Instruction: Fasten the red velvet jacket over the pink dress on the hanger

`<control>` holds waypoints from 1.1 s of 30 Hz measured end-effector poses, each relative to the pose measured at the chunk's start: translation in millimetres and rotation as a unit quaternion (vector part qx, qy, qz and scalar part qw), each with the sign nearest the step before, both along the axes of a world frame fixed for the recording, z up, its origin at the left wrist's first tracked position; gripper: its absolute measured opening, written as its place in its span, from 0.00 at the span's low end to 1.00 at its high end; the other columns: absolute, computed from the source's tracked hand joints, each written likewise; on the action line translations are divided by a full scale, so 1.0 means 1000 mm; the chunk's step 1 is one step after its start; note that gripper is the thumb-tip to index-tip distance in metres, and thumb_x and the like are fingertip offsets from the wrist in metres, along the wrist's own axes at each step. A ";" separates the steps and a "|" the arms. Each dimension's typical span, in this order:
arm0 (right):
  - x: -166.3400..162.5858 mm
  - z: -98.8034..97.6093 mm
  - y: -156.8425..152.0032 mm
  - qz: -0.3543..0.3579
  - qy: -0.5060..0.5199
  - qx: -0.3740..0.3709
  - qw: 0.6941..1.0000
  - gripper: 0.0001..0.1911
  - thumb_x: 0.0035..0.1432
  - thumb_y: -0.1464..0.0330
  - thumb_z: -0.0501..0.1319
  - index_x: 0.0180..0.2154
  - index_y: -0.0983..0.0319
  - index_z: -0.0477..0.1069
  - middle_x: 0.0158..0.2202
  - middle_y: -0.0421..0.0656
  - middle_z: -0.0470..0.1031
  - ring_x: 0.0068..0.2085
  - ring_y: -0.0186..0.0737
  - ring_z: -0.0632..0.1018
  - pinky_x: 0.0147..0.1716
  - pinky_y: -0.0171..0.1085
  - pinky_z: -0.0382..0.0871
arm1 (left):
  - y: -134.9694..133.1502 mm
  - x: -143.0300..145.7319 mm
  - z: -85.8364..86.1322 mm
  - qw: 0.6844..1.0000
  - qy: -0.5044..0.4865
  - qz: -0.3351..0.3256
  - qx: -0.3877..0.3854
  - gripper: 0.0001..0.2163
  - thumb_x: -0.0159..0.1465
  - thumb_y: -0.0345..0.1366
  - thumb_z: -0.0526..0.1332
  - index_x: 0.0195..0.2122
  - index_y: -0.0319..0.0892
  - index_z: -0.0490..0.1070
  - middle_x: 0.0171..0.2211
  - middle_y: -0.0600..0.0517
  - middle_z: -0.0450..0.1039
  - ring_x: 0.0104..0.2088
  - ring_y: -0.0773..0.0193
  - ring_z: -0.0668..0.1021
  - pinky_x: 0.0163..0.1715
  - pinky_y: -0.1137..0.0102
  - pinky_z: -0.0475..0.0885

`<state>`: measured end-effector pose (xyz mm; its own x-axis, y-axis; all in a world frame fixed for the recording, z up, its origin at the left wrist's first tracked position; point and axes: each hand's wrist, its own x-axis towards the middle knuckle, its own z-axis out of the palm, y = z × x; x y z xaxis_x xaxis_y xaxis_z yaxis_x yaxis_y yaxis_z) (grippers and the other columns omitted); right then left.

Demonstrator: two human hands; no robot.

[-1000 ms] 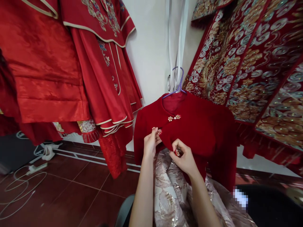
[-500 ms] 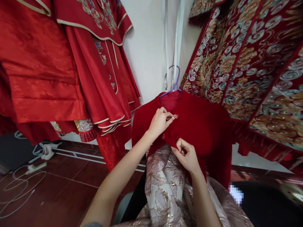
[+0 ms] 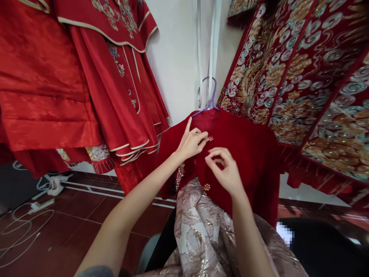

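A dark red velvet jacket hangs in front of me on a purple hanger. At its upper front, my left hand pinches the edge beside a small red and gold beaded button, its index finger stretched up toward the collar. Over the jacket's right part hovers my right hand, its thumb and fingers loosely curved with a gap between them and nothing visible inside. Lower on the front opening sits a flower-shaped beaded button. Bead trim hangs at the left.
Shiny pinkish floral fabric lies below the jacket over my lap. Red garments hang at left, and an embroidered robe hangs at right. White cables lie on the tiled floor. A black surface stands at lower right.
My right hand has let go of the lower flower button and moved up toward the upper one. My left index finger has straightened upward while that hand stays at the upper button.
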<state>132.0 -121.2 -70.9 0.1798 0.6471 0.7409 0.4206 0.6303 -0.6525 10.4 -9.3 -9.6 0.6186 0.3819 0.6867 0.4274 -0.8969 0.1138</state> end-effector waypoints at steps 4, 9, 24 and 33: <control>0.012 0.048 0.035 -0.281 -0.003 0.121 0.952 0.15 0.57 0.65 0.57 0.47 0.60 0.68 0.48 0.50 0.68 0.55 0.50 0.67 0.55 0.56 0.58 | -0.004 -0.003 0.006 0.998 0.050 0.009 0.045 0.08 0.64 0.35 0.54 0.39 0.45 0.72 0.28 0.53 0.72 0.38 0.60 0.75 0.65 0.50 0.42; 0.017 0.077 0.080 -0.411 -0.145 0.062 0.898 0.39 0.53 0.62 0.57 0.64 0.61 0.44 0.66 0.57 0.44 0.65 0.61 0.51 0.58 0.66 0.43 | -0.003 -0.009 0.006 0.981 0.020 0.147 0.122 0.19 0.64 0.33 0.50 0.56 0.34 0.62 0.49 0.41 0.69 0.48 0.54 0.74 0.65 0.50 0.41; 0.107 0.071 -0.003 -0.453 -0.383 -0.119 0.796 0.31 0.53 0.74 0.54 0.59 0.64 0.55 0.55 0.56 0.63 0.51 0.56 0.70 0.40 0.44 0.68 | 0.031 -0.060 -0.015 0.934 -0.019 0.345 0.092 0.30 0.54 0.20 0.50 0.61 0.34 0.55 0.60 0.33 0.57 0.58 0.44 0.64 0.59 0.47 0.52; 0.186 0.081 0.003 -0.471 -0.348 -0.133 0.799 0.20 0.52 0.72 0.56 0.48 0.58 0.68 0.48 0.48 0.75 0.42 0.48 0.76 0.31 0.38 0.62 | 0.059 -0.105 0.005 0.928 -0.227 0.288 -0.070 0.20 0.56 0.29 0.59 0.51 0.43 0.66 0.47 0.45 0.72 0.44 0.57 0.77 0.45 0.64 0.70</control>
